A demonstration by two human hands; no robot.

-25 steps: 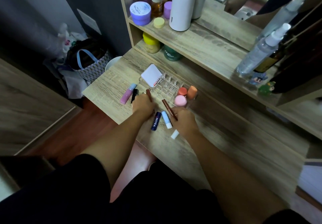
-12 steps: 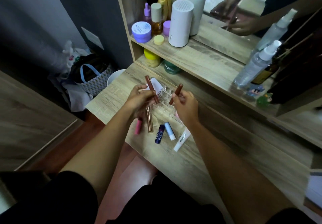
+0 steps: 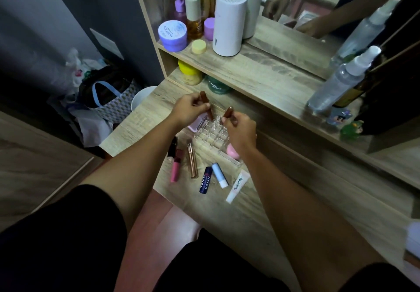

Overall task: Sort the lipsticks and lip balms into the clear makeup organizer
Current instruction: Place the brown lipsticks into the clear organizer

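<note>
My left hand (image 3: pixel 188 110) grips a brown lipstick tube (image 3: pixel 203 98) upright over the far left of the clear makeup organizer (image 3: pixel 210 132). My right hand (image 3: pixel 241 130) holds a second brown lipstick tube (image 3: pixel 228 112) above the organizer's cells. On the wooden table in front of the organizer lie a pink lip gloss (image 3: pixel 176 166), a black tube (image 3: pixel 172 146), a rose-gold tube (image 3: pixel 192 161), a dark blue Nivea lip balm (image 3: pixel 205 182), a light blue lip balm (image 3: pixel 220 174) and a white lip tube (image 3: pixel 237 186). A pink sponge (image 3: pixel 232 152) sits in the organizer's near compartment.
A shelf (image 3: pixel 261 69) behind the organizer carries a white cylinder (image 3: pixel 229 19), jars, bottles and two spray bottles (image 3: pixel 338 82). A mirror stands behind it. Under the shelf sit a yellow-lidded jar (image 3: pixel 188 71) and a green jar (image 3: pixel 217 86). A bag (image 3: pixel 109 96) stands on the floor to the left.
Both hands picked brown tubes off the table and raised them over the organizer. Now the tubes stand more upright above the cells. The camera moved closer.
</note>
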